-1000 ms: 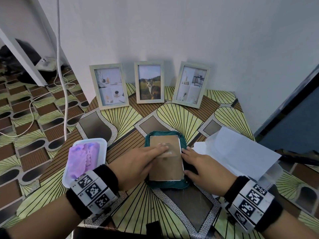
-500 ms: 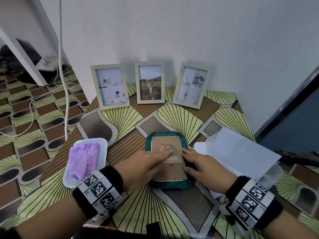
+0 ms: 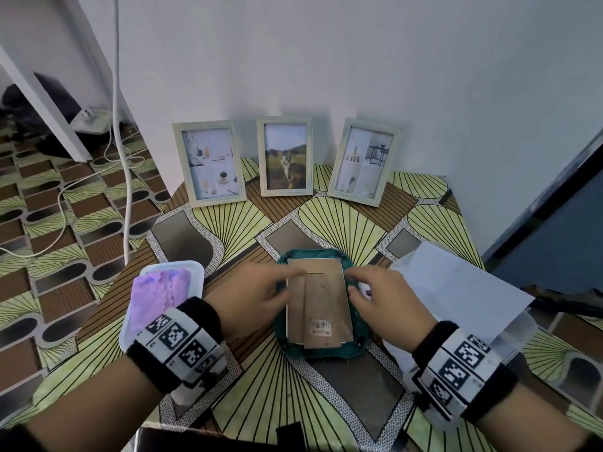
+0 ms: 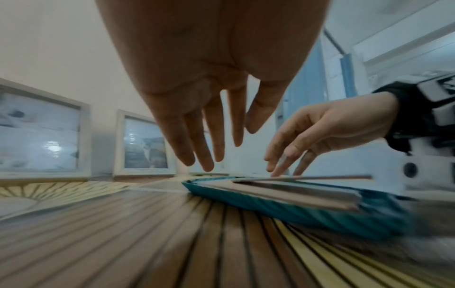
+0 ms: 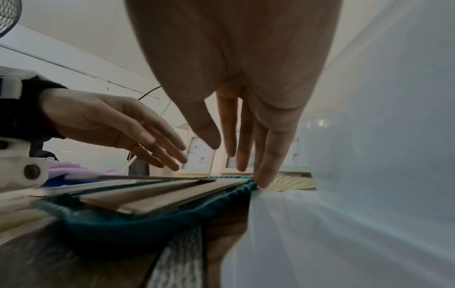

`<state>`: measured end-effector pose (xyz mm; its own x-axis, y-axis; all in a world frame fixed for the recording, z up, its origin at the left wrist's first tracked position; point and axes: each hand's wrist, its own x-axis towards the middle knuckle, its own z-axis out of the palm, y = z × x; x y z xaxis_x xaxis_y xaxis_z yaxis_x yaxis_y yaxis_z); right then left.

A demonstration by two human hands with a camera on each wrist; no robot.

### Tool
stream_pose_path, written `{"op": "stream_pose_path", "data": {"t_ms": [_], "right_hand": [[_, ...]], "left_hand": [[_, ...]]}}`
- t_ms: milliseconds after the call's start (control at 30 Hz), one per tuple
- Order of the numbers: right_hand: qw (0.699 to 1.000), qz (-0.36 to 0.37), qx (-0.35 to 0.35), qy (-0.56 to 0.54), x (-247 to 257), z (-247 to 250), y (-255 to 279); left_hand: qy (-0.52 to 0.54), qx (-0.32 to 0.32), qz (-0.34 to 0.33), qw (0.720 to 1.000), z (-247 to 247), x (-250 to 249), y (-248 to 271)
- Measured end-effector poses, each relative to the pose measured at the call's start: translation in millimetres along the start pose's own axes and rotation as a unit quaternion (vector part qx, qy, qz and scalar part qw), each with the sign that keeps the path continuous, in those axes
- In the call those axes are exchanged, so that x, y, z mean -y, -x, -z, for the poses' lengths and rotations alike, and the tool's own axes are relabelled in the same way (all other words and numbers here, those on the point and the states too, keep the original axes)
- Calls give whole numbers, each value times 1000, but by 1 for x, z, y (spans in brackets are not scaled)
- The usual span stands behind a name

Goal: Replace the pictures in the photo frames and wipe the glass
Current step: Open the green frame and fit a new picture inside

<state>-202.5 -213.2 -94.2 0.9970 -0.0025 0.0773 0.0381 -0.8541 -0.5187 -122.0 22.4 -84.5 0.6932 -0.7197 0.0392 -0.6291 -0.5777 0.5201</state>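
Note:
A photo frame (image 3: 318, 301) lies face down on a folded teal cloth (image 3: 313, 353) in the middle of the table, its brown backing and narrow stand strip up. My left hand (image 3: 280, 285) hovers at the frame's left edge with straight fingers (image 4: 209, 152) that hold nothing. My right hand (image 3: 359, 285) is at the right edge, fingers straight; one fingertip (image 5: 263, 181) touches the cloth (image 5: 123, 224) beside the frame (image 5: 160, 194). Three pale frames stand against the wall: left (image 3: 208, 163), a cat picture in the middle (image 3: 285, 156), right (image 3: 362, 161).
A white tray (image 3: 192, 265) with a purple cloth (image 3: 160, 298) sits to the left of my left wrist. A white sheet (image 3: 456, 288) lies over a clear plastic box (image 3: 515, 340) on the right. A white cable (image 3: 122, 158) hangs past the table's left edge.
Both hands have slid off the backing toward the frame's sides, the left one drawing back to the left edge. The frame stays face down on the cloth.

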Motion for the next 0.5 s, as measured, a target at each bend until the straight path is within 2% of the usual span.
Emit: {"op": "stream_pose_path", "data": {"t_ms": [67,100,167,267,400,500], "right_hand": [[1000,-8,-16,-4,4,-1,-12],[1000,-12,-17,1,6,-2,-19],[999,-27,-8,17,9,-6,-30],[996,-62,36,43,10,-12,-42],[994,-75,49,64,10,-18,-51],[995,-75,36,55,9,-23,-54]], "left_hand": [[13,-76,54,996,7,6,-14],[8,-85,83,993,9,9,-21],[-27,-54,132,989,11,13,-35],[-70,-1,154,986,6,16,-49],[-114,5,170,979,-1,21,-55],[-98,2,186,978,-3,27,-52]]}}
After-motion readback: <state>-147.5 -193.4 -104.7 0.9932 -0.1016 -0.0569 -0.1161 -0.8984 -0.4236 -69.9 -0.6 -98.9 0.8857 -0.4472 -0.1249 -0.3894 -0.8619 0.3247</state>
